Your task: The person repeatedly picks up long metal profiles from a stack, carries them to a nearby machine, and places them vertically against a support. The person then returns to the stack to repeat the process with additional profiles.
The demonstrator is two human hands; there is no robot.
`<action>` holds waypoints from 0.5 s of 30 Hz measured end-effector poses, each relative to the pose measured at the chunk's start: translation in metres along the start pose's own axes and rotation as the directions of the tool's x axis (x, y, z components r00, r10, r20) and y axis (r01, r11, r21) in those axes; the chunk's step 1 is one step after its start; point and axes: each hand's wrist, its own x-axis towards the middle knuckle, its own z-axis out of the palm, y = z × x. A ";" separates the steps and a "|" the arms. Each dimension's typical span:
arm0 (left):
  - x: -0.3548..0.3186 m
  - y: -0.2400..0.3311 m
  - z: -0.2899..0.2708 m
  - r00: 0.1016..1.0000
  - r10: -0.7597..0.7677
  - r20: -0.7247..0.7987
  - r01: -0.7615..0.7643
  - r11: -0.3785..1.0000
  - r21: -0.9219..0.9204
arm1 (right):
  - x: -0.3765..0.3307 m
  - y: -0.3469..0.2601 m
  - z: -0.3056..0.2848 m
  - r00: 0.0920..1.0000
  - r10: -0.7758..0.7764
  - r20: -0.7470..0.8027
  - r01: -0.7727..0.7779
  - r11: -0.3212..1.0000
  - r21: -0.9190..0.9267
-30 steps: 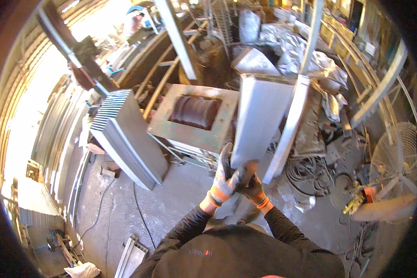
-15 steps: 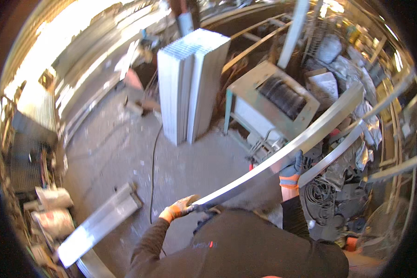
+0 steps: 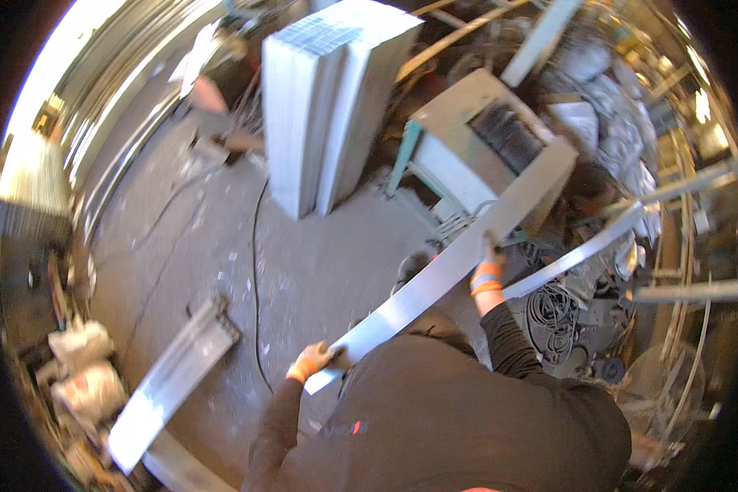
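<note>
A long, silvery metal strip (image 3: 422,295) slants across in front of my body, from low left to upper right. My left hand (image 3: 313,361), in an orange-cuffed glove, is closed on its near end. Farther up, my right hand (image 3: 488,269), gloved alike, grips its right-hand edge; the fingers there are partly hidden and blurred. The strip's far end overlaps a green-legged machine table (image 3: 447,135) with a dark roller-like part (image 3: 507,135). Whether it touches the table I cannot tell.
Beyond stands a tall stack of pale metal profiles (image 3: 295,131). Another metal piece (image 3: 172,381) lies on the floor at left, near sacks (image 3: 90,389). A black cable (image 3: 256,279) crosses the floor. Coiled cable (image 3: 553,316) and a metal bar (image 3: 578,254) are at right.
The metal strip has turned to show its broad face, and its far end has come lower and left. Both hands still hold it. The view has shifted, with the profile stack now higher.
</note>
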 end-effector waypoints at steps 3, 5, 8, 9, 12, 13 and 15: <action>0.042 0.022 -0.022 0.968 -0.239 -0.071 0.233 0.968 -0.093 | 0.040 0.007 0.020 0.983 -0.179 0.034 0.180 0.924 -0.339; 0.086 0.052 -0.040 0.964 -0.260 -0.062 0.256 0.964 -0.074 | 0.075 -0.001 0.038 0.951 -0.301 0.069 0.302 0.861 -0.409; 0.186 0.117 -0.070 0.984 -0.132 0.116 0.158 0.956 -0.248 | 0.163 -0.033 0.079 0.761 -0.624 0.175 0.564 0.504 -0.654; 0.222 0.141 -0.076 0.964 -0.160 0.215 0.219 0.931 -0.291 | 0.201 -0.047 0.091 0.878 -0.443 0.179 0.430 0.571 -0.699; 0.316 0.219 -0.101 0.906 -0.050 0.421 0.263 0.846 -0.464 | 0.315 -0.082 0.134 0.873 -0.402 0.277 0.402 0.271 -0.874; 0.339 0.251 -0.111 0.883 -0.038 0.468 0.297 0.818 -0.493 | 0.350 -0.088 0.146 0.743 -0.553 0.377 0.398 -0.087 -0.913; 0.386 0.317 -0.131 0.843 0.045 0.536 0.354 0.703 -0.616 | 0.436 -0.107 0.164 0.806 -0.483 0.343 0.421 0.061 -0.905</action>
